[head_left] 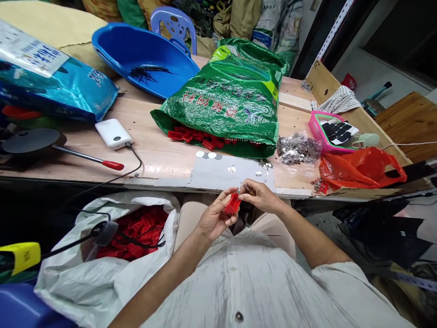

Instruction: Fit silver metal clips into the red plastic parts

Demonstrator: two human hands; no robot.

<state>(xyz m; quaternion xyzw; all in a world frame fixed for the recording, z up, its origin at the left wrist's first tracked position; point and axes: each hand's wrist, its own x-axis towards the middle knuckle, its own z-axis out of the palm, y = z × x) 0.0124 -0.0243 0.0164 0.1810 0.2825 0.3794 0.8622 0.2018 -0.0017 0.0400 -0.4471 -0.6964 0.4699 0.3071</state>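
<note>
My left hand [215, 216] grips a small red plastic box-shaped part [232, 204] between thumb and fingers, above my lap by the table edge. My right hand [259, 196] is closed in a pinch on a thin tool [243, 185], its tip at the part's upper rim; its exact kind is too small to make out. Just beyond my hands, a grey mat [218, 171] carries tiny silvery pieces [232, 169] and white discs [212, 155]. Similar red parts [205, 136] spill from the mouth of a green sack [225, 95].
Left of my legs, a white sack [85, 282] holds many red parts. A blue basin [136, 54], a white power bank [114, 133] with its cable and a red-handled lever [112, 165] occupy the left. Rightward lie a clear bag [298, 148], pink basket [316, 123] and red bag [365, 168].
</note>
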